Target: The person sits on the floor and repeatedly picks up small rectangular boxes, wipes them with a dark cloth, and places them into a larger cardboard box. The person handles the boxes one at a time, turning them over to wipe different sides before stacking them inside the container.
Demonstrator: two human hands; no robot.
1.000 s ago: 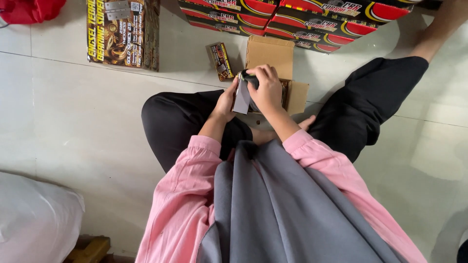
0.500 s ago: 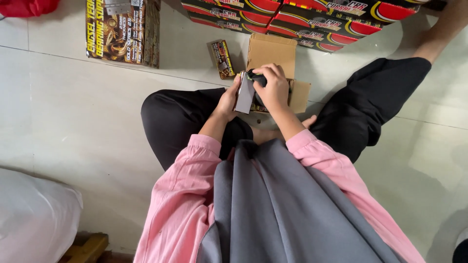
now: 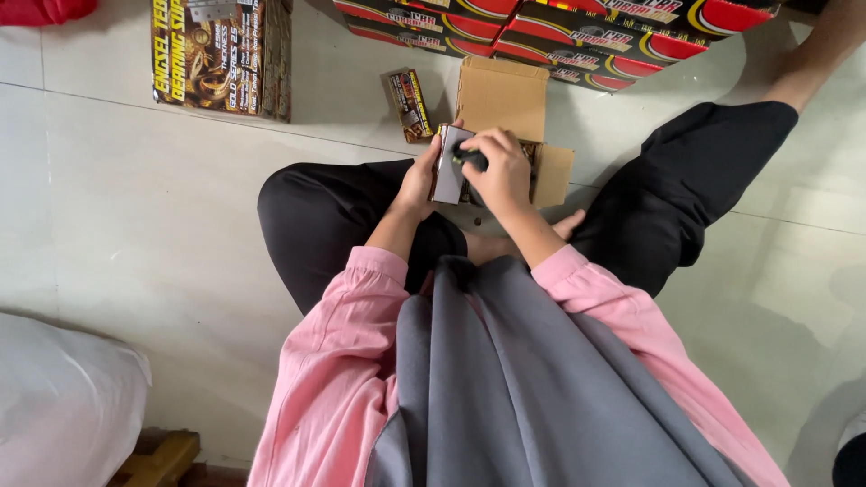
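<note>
I sit cross-legged on a tiled floor in pink sleeves and black trousers. My left hand (image 3: 419, 176) grips the left edge of a small flat box (image 3: 446, 165) with a pale grey face, held upright over my lap. My right hand (image 3: 499, 169) curls over the box's right side and holds a small dark object (image 3: 467, 159) against it; what that object is I cannot tell. Directly behind my hands lies an open brown cardboard carton (image 3: 505, 99) with its flaps spread.
A small printed box (image 3: 409, 105) lies on the floor left of the carton. A larger printed carton (image 3: 221, 56) stands at the upper left. Red and black boxes (image 3: 559, 32) are stacked along the top. A white bundle (image 3: 63, 397) sits at the lower left.
Both hands with the small box have shifted slightly lower and nearer my lap, in front of the carton; the grip looks the same.
</note>
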